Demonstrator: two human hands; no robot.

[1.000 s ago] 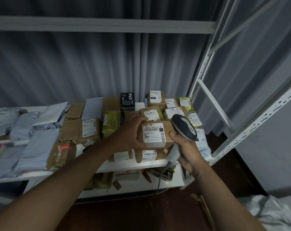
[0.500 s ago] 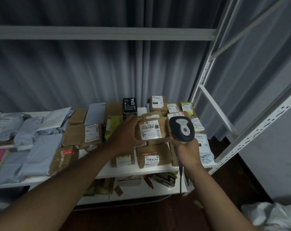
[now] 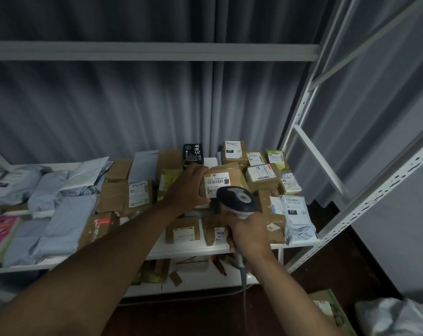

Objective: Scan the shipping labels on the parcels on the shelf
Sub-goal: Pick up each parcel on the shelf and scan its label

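Left hand (image 3: 186, 187) grips cardboard parcel (image 3: 223, 183) at frame centre, label (image 3: 217, 184) facing up, above crowded shelf (image 3: 193, 248). Right hand (image 3: 248, 232) wraps scanner (image 3: 237, 201) handle, head just below label.

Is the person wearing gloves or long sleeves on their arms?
No. The left hand and right hand are bare, with no gloves. Both forearms are bare as far as the picture shows, with no sleeve, watch, ring or bracelet in view.
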